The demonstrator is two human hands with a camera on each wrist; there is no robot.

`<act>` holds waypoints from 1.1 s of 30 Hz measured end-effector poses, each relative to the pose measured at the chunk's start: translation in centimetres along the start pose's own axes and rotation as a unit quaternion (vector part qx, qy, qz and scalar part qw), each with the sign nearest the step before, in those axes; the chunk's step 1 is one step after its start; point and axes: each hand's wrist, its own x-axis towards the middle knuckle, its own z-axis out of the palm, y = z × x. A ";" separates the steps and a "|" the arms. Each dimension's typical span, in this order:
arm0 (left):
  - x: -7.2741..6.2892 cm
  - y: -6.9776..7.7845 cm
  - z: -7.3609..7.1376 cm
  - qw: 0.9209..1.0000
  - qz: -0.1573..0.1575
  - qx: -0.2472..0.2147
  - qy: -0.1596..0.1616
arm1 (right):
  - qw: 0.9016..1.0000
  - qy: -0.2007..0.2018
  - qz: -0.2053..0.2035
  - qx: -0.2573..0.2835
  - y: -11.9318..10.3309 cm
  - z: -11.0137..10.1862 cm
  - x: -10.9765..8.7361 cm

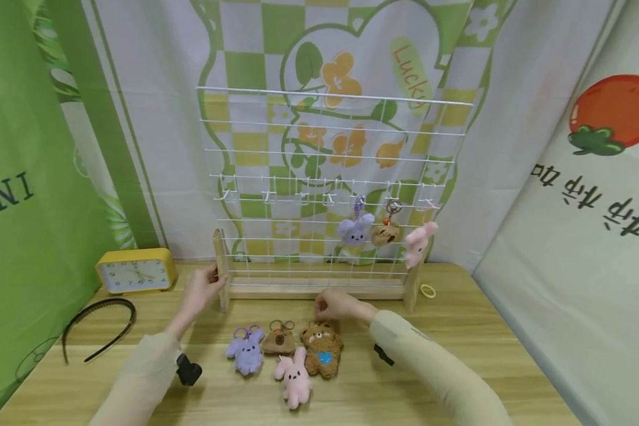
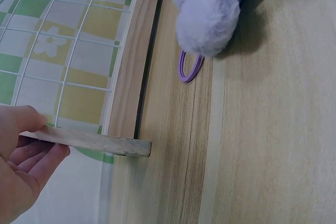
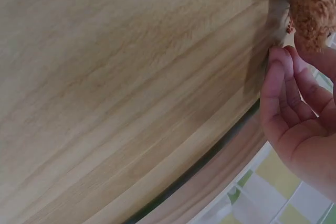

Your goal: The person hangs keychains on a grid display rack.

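My left hand (image 1: 202, 288) grips the left wooden upright (image 2: 105, 142) of a white wire grid rack (image 1: 309, 220), thumb on one face and fingers on the other. My right hand (image 1: 336, 304) is at the head of a brown plush bear keychain (image 1: 322, 354) on the table. Its thumb and curled fingers (image 3: 278, 85) pinch at the bear's top, where its ring is hidden. Left of the bear lie a purple bunny keychain (image 1: 247, 354) and a brown capybara-like keychain (image 1: 279, 342). A pink bunny keychain (image 1: 296, 381) lies nearer the front.
On the rack's right side hang a purple bunny (image 1: 355, 232), a brown plush head (image 1: 386, 235) and a pink bunny (image 1: 419, 245). Several bare hooks (image 1: 268, 197) line its left. A yellow clock (image 1: 136, 271), black headband (image 1: 98, 303) and yellow ring (image 1: 428, 291) lie around it.
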 end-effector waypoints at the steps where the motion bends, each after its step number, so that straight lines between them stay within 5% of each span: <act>1: 0.0 0.0 0.0 1.000 0.000 -0.001 0.000 | 1.000 -0.002 0.002 -0.001 0.0 0.1 0.1; 22: 0.0 0.1 0.2 1.000 -0.001 -0.008 -0.001 | 0.999 -0.035 0.031 0.020 -0.6 -0.5 0.1; 33: 0.0 0.1 0.0 1.000 -0.007 -0.009 -0.001 | 0.999 0.028 -0.011 0.026 -1.9 -4.1 -2.1</act>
